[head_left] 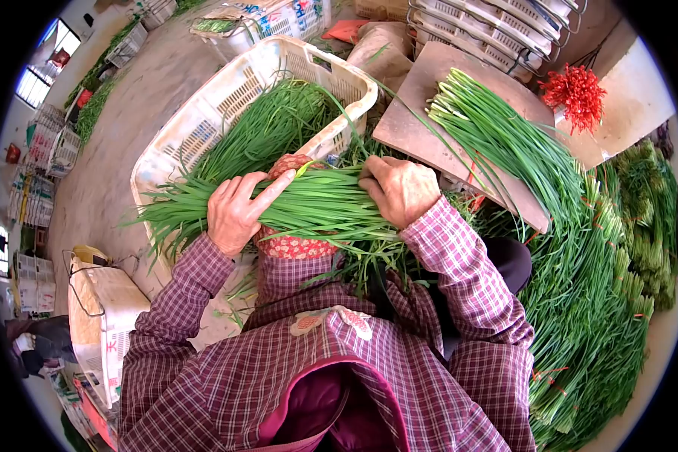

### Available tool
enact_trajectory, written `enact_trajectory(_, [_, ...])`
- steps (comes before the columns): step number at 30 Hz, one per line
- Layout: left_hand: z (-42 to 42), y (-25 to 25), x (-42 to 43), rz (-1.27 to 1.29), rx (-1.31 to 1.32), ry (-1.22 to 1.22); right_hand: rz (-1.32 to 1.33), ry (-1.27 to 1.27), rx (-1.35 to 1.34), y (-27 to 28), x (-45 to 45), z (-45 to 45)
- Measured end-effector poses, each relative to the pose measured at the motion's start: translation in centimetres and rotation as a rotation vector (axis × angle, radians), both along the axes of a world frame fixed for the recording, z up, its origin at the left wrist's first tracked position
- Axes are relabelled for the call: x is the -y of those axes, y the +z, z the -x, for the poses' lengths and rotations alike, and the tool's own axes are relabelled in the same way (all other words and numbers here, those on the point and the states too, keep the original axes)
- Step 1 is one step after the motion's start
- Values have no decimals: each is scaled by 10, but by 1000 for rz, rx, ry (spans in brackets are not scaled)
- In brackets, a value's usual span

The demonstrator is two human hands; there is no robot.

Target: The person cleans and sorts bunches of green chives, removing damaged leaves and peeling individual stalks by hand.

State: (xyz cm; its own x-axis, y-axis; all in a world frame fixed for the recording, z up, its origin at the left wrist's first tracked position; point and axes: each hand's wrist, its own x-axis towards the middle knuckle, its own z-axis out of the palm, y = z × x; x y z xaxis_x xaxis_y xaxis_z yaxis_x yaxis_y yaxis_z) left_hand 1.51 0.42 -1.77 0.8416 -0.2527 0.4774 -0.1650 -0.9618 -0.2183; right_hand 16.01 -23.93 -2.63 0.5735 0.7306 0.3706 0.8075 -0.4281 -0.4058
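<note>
A bunch of garlic chives (320,200) lies crosswise over my lap, its loose leaf tips fanning out to the left. My left hand (241,205) is wrapped over it, thumb stretched along the leaves beside a yellowed leaf (303,169). Around the bunch's right end my right hand (399,190) is closed in a fist, hiding that end. Just beyond the hands, more loose chives (271,124) fill part of a white plastic crate (154,154). Another bunch of chives (490,124), pale stems outward, rests on a board (407,120) at the right.
Tied chive bundles (587,324) are piled on the floor to my right. Red ties (574,94) hang behind the board. Stacked crates (482,34) stand at the back, and a white box (109,316) at the left. A person's dark-clothed body shows at the far left edge.
</note>
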Motion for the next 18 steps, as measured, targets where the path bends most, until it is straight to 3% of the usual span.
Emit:
enact_trajectory(4, [0, -2, 1, 89, -30, 13, 138, -274, 97, -25, 11, -14])
enact_trajectory(9, [1, -7, -5, 69, -42, 14, 219, -492, 235, -58, 96, -61])
enact_trajectory(11, [1, -8, -4, 84, -14, 10, 534, -756, 39, -62, 134, -81])
enact_trajectory(13, [0, -7, -2, 74, -8, 5, 745, -804, 36, -44, 159, -73])
enact_trajectory(15, [0, -5, -1, 67, -23, 11, 644, -802, 187, -25, 154, -54])
enact_trajectory(17, [-1, -4, 0, 65, -23, 5, 158, -569, 259, -8, 132, -37])
enact_trajectory(18, [0, -3, 0, 44, -33, 12, 34, -431, 191, 2, 117, -27])
